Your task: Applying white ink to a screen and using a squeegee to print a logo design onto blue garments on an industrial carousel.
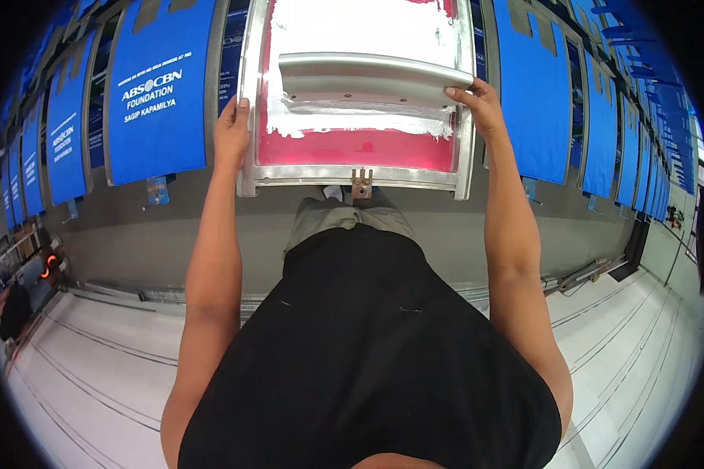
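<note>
In front of me lies a screen-printing frame of silvery metal, with a pink-red mesh inside it. White ink covers the mesh's far and middle parts, with ragged edges. Across the mesh rests a squeegee with a long grey metal handle, smeared white along its lower side. My left hand is closed on the frame's left rail, thumb on top and fingers partly hidden. My right hand pinches the squeegee's right end beside the right rail, thumb on the near side.
Blue fabric panels with white print hang on boards to the left; more blue panels line the right. A metal bracket sits at the frame's near edge. Below the boards runs a grey surface. A person in dark clothing is at far left.
</note>
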Action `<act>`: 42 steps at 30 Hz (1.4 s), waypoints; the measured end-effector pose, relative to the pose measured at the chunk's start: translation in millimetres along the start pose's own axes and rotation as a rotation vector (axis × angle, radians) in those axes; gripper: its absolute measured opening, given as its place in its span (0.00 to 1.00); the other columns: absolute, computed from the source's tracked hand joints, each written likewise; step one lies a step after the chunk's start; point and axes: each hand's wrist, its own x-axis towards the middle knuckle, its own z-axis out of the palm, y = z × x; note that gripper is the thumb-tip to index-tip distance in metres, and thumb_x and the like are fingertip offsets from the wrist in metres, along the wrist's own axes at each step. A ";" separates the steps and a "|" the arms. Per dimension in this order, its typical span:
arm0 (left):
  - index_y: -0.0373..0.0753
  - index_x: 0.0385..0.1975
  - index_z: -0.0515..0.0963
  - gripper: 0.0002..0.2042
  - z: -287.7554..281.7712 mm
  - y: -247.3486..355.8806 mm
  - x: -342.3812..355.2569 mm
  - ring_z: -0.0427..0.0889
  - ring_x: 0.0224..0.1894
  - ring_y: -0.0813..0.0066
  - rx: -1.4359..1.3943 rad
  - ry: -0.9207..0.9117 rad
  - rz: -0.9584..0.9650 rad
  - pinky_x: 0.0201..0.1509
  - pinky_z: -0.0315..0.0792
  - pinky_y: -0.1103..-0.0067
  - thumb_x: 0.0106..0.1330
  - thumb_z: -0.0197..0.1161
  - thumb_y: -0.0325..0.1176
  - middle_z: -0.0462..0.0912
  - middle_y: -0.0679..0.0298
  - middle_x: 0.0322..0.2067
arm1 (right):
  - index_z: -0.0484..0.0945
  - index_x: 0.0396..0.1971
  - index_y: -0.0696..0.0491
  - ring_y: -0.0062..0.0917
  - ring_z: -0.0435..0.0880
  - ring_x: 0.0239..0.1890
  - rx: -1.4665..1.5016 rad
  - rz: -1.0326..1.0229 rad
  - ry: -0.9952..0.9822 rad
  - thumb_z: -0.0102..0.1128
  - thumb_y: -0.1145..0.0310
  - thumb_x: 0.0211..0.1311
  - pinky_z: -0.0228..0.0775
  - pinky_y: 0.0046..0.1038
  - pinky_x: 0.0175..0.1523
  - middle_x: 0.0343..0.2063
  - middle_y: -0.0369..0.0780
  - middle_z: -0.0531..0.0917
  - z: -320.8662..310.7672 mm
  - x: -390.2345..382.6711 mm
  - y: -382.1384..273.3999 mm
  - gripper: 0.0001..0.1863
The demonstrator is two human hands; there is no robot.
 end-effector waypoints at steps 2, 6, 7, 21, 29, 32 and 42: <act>0.35 0.59 0.71 0.23 -0.8 -0.6 -0.7 0.77 0.47 0.73 0.015 0.009 0.010 0.54 0.68 0.78 0.71 0.54 0.44 0.81 0.56 0.46 | 0.80 0.45 0.58 0.25 0.79 0.45 0.010 -0.004 0.010 0.74 0.68 0.45 0.65 0.27 0.56 0.39 0.40 0.83 2.4 -0.6 -3.3 0.24; 0.35 0.61 0.69 0.26 -2.0 -4.8 -1.3 0.74 0.51 0.75 0.050 -0.018 -0.063 0.56 0.65 0.80 0.71 0.54 0.47 0.78 0.57 0.52 | 0.80 0.44 0.59 0.25 0.79 0.44 0.020 0.018 0.012 0.75 0.69 0.44 0.65 0.27 0.55 0.38 0.40 0.83 6.2 -0.2 -6.9 0.24; 0.35 0.60 0.69 0.25 -2.0 -5.1 -1.3 0.74 0.53 0.74 0.031 -0.019 -0.061 0.57 0.66 0.80 0.71 0.54 0.47 0.78 0.57 0.52 | 0.80 0.43 0.59 0.25 0.79 0.43 0.020 0.023 0.032 0.75 0.69 0.43 0.65 0.27 0.55 0.38 0.40 0.83 6.7 0.0 -6.9 0.24; 0.35 0.61 0.68 0.26 1.1 -19.3 1.7 0.76 0.55 0.57 0.198 0.073 0.078 0.61 0.65 0.73 0.70 0.54 0.46 0.78 0.49 0.52 | 0.82 0.43 0.60 0.20 0.81 0.36 -0.088 0.107 -0.045 0.73 0.71 0.45 0.73 0.24 0.45 0.34 0.37 0.85 -0.9 1.1 0.9 0.21; 0.36 0.48 0.75 0.22 19.1 105.4 -45.6 0.73 0.50 0.51 0.707 -0.191 0.854 0.54 0.67 0.64 0.54 0.68 0.36 0.75 0.50 0.47 | 0.76 0.36 0.52 0.41 0.79 0.42 -1.094 -0.198 -0.157 0.65 0.70 0.39 0.59 0.52 0.62 0.32 0.44 0.80 23.8 -59.9 -49.8 0.18; 0.37 0.39 0.78 0.16 40.2 133.8 -44.0 0.77 0.44 0.54 1.005 -0.460 0.814 0.49 0.70 0.65 0.49 0.68 0.32 0.79 0.54 0.38 | 0.75 0.35 0.52 0.40 0.79 0.41 -1.141 -0.307 -0.110 0.61 0.72 0.40 0.58 0.54 0.61 0.30 0.44 0.80 43.8 -82.9 -51.2 0.16; 0.36 0.40 0.78 0.19 92.0 156.6 96.7 0.77 0.43 0.54 0.893 -0.252 0.869 0.50 0.72 0.67 0.43 0.67 0.25 0.80 0.54 0.36 | 0.77 0.43 0.52 0.39 0.79 0.38 -1.083 -0.632 0.072 0.55 0.78 0.42 0.66 0.42 0.44 0.33 0.44 0.82 12.9 65.6 -83.4 0.22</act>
